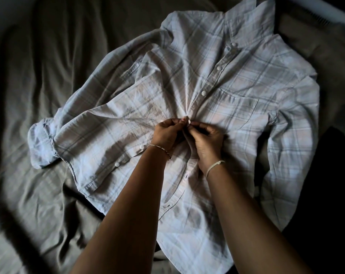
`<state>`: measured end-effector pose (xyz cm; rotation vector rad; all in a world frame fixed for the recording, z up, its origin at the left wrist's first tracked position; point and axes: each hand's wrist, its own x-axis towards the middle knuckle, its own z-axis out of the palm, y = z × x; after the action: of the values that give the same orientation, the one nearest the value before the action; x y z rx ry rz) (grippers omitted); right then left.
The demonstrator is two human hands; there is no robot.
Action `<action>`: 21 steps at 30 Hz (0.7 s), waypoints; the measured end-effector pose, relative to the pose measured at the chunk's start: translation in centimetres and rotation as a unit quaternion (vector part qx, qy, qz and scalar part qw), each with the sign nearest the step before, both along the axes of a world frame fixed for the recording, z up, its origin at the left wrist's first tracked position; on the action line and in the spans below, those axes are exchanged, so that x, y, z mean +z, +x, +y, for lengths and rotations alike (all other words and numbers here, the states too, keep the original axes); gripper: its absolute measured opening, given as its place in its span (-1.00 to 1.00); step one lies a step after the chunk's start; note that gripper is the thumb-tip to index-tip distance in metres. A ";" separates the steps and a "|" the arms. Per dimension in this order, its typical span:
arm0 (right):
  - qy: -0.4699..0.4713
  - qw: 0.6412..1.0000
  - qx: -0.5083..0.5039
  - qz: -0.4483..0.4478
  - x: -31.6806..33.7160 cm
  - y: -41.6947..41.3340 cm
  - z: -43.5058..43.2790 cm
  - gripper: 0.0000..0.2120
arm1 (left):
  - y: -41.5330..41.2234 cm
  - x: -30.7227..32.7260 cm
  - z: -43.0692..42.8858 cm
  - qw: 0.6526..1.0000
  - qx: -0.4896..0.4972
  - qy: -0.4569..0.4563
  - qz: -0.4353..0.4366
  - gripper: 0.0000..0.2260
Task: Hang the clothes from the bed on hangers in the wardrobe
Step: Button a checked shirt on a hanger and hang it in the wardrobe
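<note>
While the shirt (pixel 246 80) lies face up on the bed (pixel 39 56), collar toward the far end, both hands work at the middle of its front strip. The left hand (pixel 166 133) pinches the fabric edge on its side. The right hand (pixel 207 141) pinches the opposite edge, and the fingertips of both meet at a single white button (pixel 189 121). Creases radiate from that point, so the cloth is pulled taut there. This is the likely reason for a two-hand grip: one edge must be held steady while the button passes through its hole.

Above the hands, three buttons along the strip appear fastened. Below the hands, the front is open. The flap (pixel 112 135) on the left side is turned outward, exposing two loose buttons (pixel 141 147) near the left wrist. Whether the held button is being fastened or undone cannot be determined from this view.

The flat layout serves the work: the bed supports the cloth, so neither hand has to carry its weight.

Containers: the chest pocket (pixel 235 109) lies flat and shows no bulge; its contents, if any, are not visible. No hanger and no wardrobe are in view, so the hanging step is judged not yet begun for this shirt.

A beaded bracelet (pixel 160 148) sits on the left wrist and a pale band (pixel 215 167) on the right.
</note>
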<state>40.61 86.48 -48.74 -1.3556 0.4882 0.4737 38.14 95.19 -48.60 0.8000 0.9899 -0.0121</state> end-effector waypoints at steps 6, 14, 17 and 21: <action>0.012 1.000 0.004 0.005 0.0 0.1 -0.5 -0.95 | -0.2 -0.6 0.2 0.998 -0.051 0.028 -0.002 -0.83; -0.127 0.989 0.033 -0.063 -2.0 0.5 0.2 -0.92 | 0.5 -0.6 0.5 0.926 -0.210 0.295 0.107 -0.88; -0.171 0.972 0.102 -0.122 -1.8 -0.2 0.1 -0.85 | 0.7 0.9 -0.5 0.855 -0.224 0.437 0.167 -0.79; -0.274 0.909 0.225 -0.221 -0.8 -2.5 -1.1 -0.65 | -2.7 1.4 -1.6 0.761 -0.249 0.572 0.179 -0.76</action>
<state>38.09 85.34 -49.56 -2.0750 -0.0931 0.3922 35.42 93.63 -47.18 2.2620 1.0689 -0.0180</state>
